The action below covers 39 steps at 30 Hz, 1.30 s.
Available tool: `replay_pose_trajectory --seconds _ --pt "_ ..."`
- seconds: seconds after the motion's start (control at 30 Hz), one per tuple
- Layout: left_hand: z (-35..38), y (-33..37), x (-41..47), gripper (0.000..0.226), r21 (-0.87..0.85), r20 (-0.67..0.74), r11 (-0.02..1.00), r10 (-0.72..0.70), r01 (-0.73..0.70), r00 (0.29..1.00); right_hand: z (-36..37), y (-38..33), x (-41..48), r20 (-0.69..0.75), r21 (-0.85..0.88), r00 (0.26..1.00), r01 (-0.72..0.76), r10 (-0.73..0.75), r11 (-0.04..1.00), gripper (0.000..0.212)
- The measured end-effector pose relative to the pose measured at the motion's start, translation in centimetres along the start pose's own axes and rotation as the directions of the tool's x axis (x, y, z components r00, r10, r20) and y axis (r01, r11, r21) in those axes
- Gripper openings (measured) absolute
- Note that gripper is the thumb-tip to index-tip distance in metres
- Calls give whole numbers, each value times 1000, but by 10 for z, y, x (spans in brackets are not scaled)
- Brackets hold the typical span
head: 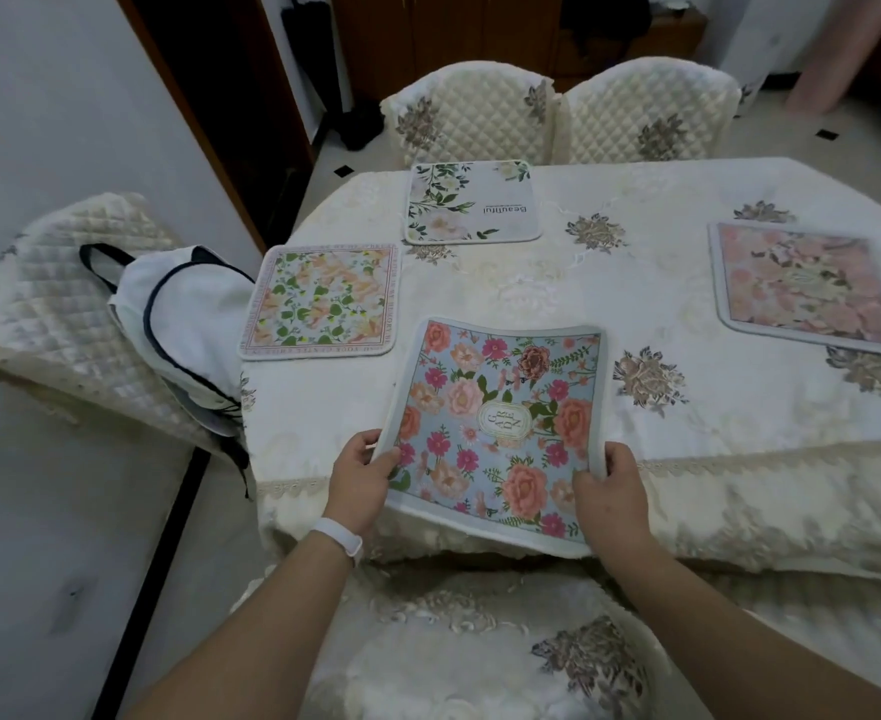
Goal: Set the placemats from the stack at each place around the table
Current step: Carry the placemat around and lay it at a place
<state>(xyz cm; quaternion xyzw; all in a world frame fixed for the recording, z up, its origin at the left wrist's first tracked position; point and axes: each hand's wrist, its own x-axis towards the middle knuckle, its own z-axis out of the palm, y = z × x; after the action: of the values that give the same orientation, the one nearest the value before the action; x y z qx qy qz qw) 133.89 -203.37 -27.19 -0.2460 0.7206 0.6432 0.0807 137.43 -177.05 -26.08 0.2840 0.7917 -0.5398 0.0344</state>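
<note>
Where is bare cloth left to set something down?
Bare tablecloth: the middle, bordered by the white mat, pink mat and blue mat; also the near edge right of the blue mat. Crowded at left, where the orange mat nearly meets the blue mat.

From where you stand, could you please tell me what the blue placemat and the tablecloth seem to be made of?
The blue placemat looks like soft, matte printed fabric, perhaps padded: it curves between the left hand and right hand and has a pale bound edge. The tablecloth looks like cream cloth with a slight sheen, given its raised embroidered flowers and lacy hem.
</note>
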Motion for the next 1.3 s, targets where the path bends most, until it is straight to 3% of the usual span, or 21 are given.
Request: replay_pose_trajectory --seconds 0.23,0.33,0.63,0.8,0.97,1.1,1.3 --pt "31 -5 5 30 -61 58 993 -97 101 994 6 14 21 -37 30 992 -121 122 992 16" --pt "41 -15 7 26 -83 87 983 -155 162 984 10 28 23 -59 62 980 -187 191 980 16" --pt "65 -47 -16 32 -57 -23 974 -220 219 975 35 42 14 -76 257 926 -341 370 904 23" --pt "61 -48 -23 35 -97 -7 975 -204 202 979 57 45 5 9 260 921 -378 389 889 27" --pt "60 -48 -29 59 -144 63 968 -198 205 978 76 48 -5 106 281 919 -395 381 874 32" --pt "57 -47 -26 63 -121 27 978 -169 171 985 84 50 -9 160 326 914 -405 373 854 29" --pt "39 -37 -14 62 -32 51 988 -148 150 988 53 39 26 11 381 925 -354 379 854 22"
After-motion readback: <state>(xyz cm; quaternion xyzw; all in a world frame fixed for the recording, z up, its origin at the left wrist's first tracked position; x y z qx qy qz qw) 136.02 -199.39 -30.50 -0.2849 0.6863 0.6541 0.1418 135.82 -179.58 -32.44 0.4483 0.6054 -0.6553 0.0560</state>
